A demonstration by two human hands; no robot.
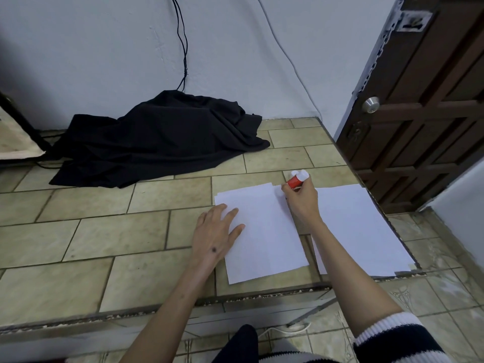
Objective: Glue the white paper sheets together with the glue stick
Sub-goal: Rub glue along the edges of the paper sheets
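The left hand [218,229] presses flat, fingers spread, on a white paper sheet [264,231], while the right hand [301,199] beside it grips a red glue stick [295,181] at the sheet's far corner.

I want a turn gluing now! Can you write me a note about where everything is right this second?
Left hand: flat, pressing the near sheet at its left edge.
Right hand: gripping the glue stick at that sheet's top right corner.
A second sheet lies apart, to the right, on the tiled table.
Done: I cannot tell how much glue is on.
Left: finish gluing, lay the sheets together, press.
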